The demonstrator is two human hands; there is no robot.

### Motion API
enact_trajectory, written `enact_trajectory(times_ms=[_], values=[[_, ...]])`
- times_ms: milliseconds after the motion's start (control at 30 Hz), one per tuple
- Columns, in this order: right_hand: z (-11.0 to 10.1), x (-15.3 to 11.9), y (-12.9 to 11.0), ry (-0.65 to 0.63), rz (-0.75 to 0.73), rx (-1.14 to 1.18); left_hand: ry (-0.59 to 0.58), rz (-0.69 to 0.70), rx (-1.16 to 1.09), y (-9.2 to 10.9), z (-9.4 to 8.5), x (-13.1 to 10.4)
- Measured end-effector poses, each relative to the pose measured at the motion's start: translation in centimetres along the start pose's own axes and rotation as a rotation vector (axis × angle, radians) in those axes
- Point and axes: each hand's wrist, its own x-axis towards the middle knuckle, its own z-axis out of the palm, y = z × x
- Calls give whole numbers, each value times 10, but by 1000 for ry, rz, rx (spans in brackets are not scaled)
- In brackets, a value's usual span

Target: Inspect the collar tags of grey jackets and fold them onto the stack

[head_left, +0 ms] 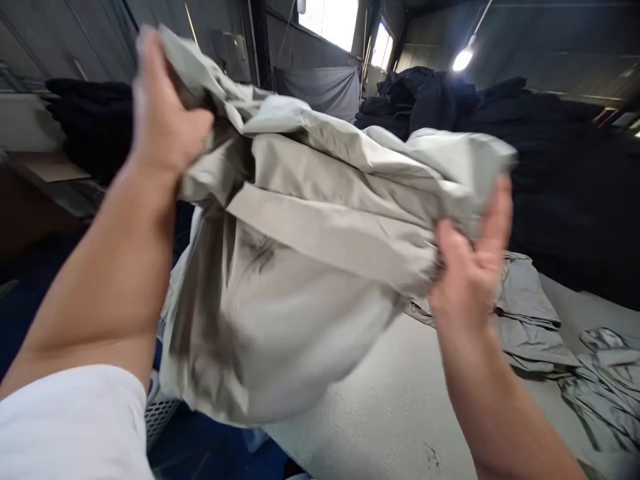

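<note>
A light grey garment (300,280) hangs in the air between my two hands, its upper part bunched and its lower part draping down, blurred by motion. At the upper left, my left hand (167,113) grips one end of the bunched cloth, with the thumb in front. My right hand (470,247) is closed on the other end at the right, a little lower. A dark smudge or shadow shows on the cloth below a wide flat band.
Beneath the garment is a pale table (390,407). Folded grey clothing (530,313) and a loose grey garment (610,380) lie at its right. Dark cloth piles (560,187) rise behind. A white basket (157,413) stands at the lower left; a bulb (463,59) hangs above.
</note>
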Motion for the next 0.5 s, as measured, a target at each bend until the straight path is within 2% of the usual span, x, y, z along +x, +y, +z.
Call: enact_trajectory(times_ms=[33, 100, 133, 167, 233, 367, 500], values=[[19, 6, 22, -41, 34, -78, 16, -66, 23, -11, 19, 11], [42, 2, 68, -217, 188, -255, -254, -15, 31, -30, 63, 16], [49, -6, 89, -332, 283, -350, -404, 24, 62, -38, 85, 11], [53, -16, 107, -430, 356, -447, -497, 21, 110, -44, 106, 2], [61, -33, 130, -548, 397, -614, -605, -2, 193, -53, 145, -17], [94, -49, 141, -702, 298, -761, -706, -71, 274, -59, 210, -44], [133, -57, 166, -917, 409, -805, -686, -114, 239, -65, 274, -65]])
